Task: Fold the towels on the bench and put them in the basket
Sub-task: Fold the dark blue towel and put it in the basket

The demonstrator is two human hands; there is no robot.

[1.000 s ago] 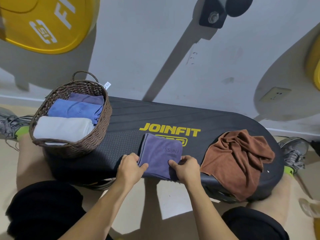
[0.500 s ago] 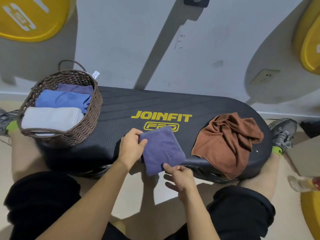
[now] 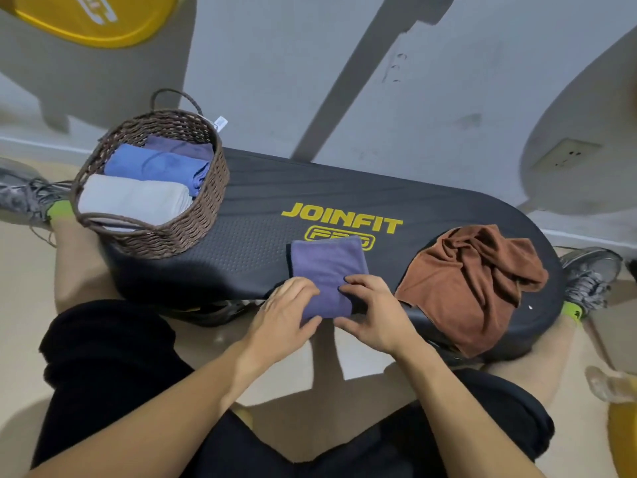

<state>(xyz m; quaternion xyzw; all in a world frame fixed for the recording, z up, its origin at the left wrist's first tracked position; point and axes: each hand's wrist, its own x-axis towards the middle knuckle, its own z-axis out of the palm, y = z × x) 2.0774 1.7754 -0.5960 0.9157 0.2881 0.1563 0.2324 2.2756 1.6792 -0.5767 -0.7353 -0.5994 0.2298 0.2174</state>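
A folded purple towel (image 3: 327, 267) lies at the near edge of the black bench (image 3: 262, 201), just below the yellow lettering. My left hand (image 3: 286, 312) grips its near left corner and my right hand (image 3: 370, 312) pinches its near right edge. A crumpled brown towel (image 3: 475, 281) lies unfolded on the bench's right end. At the left end stands a brown wicker basket (image 3: 206, 215) holding a folded white towel (image 3: 134, 200), a blue one (image 3: 158, 165) and a purple one (image 3: 179, 146).
My knees in black shorts (image 3: 103, 357) straddle the bench, with grey shoes (image 3: 589, 277) at both ends. A grey wall with a socket (image 3: 565, 157) rises behind. Yellow weight plates (image 3: 96, 19) hang at upper left. A clear bottle (image 3: 610, 384) lies on the floor at right.
The purple towel was turned and folded into a smaller rectangle. It was lifted briefly by my left hand, and now lies flat on the bench with both hands at its near edge.
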